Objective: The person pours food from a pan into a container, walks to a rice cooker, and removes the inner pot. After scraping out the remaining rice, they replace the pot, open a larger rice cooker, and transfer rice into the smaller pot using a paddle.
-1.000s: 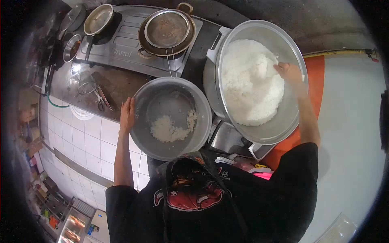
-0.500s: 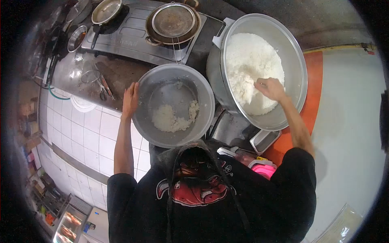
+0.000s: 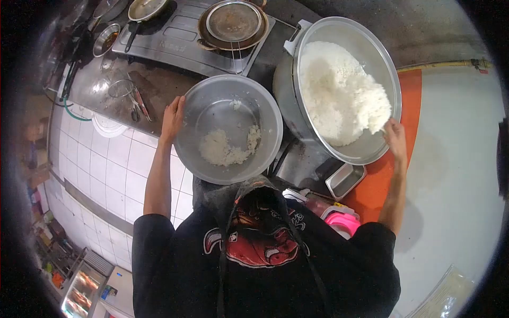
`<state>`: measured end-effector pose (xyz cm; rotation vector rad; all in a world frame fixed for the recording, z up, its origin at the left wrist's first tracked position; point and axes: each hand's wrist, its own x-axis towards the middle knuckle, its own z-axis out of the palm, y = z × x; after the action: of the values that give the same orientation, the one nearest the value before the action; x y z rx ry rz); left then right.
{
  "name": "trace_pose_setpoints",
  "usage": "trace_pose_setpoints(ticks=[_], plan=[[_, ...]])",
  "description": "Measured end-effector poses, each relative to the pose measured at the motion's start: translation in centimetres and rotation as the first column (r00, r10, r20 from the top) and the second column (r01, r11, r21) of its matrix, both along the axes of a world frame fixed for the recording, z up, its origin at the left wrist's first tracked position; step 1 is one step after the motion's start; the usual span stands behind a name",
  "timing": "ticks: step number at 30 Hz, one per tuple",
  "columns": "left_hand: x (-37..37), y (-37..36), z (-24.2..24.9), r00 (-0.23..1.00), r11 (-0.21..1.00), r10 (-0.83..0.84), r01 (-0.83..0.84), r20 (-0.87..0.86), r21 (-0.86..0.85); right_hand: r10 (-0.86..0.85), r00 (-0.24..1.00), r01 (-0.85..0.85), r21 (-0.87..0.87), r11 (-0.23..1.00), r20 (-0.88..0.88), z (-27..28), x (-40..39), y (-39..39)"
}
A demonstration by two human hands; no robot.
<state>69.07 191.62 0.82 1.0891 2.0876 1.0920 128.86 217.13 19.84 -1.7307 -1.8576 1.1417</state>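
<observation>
My left hand [image 3: 174, 117] grips the left rim of a wide grey metal basin [image 3: 228, 85]. Clumps of cooked rice [image 3: 220, 148] lie on the basin's bottom. To the right stands a big metal pot [image 3: 384, 58], tilted in view and heaped with white rice [image 3: 328, 79]. At that pot's right side, my right hand [image 3: 394, 139] is closed beside a raised mound of rice [image 3: 373, 108]. Whatever the fingers hold under that mound is hidden by the rice.
A gas stove [image 3: 177, 40] at the back carries a frying pan [image 3: 146, 9] and a wok with a strainer [image 3: 233, 21] over it. Scissors [image 3: 133, 108] lie on the counter at left. A small steel tray [image 3: 345, 181] and a pink container [image 3: 343, 220] sit near my right side.
My right hand has moved from the middle of the rice toward the pot's right rim, and a mound of rice has come up with it. My left hand stays on the basin.
</observation>
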Motion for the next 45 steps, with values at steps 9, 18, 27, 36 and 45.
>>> trace_pose_setpoints(ticks=[9, 18, 27, 36, 45], plan=[[0.2, -0.3, 1.1, 0.999, 0.999, 0.032, -0.032, -0.001, 0.006, 0.138, 0.99, -0.129, 0.239, 0.962, -0.02, 5.9, -10.4, -10.7], [-0.4, 0.1, 0.7, 0.998, 0.999, 0.041, -0.042, 0.041, 0.004, 0.458, 0.67, -0.678, 0.228, 0.699, 0.585, -2.9, -24.2, -18.0], [1.8, -0.8, 2.3, 0.824, 0.969, 0.039, 0.107, -0.565, 0.224, -0.099, 0.979, 0.013, -0.428, 0.904, -0.179, 7.2, -17.0, -11.2], [6.3, 1.5, -18.7, 0.997, 0.868, -0.027, -0.011, -0.071, -0.496, -0.406, 0.879, 0.359, -0.213, 0.909, -0.25, 6.5, -13.6, -8.1], [6.9, 4.2, -16.4, 0.992, 0.797, -0.059, -0.018, -0.108, -0.604, -0.43, 0.899, 0.397, -0.27, 0.878, -0.077, 5.3, -7.1, -7.9]])
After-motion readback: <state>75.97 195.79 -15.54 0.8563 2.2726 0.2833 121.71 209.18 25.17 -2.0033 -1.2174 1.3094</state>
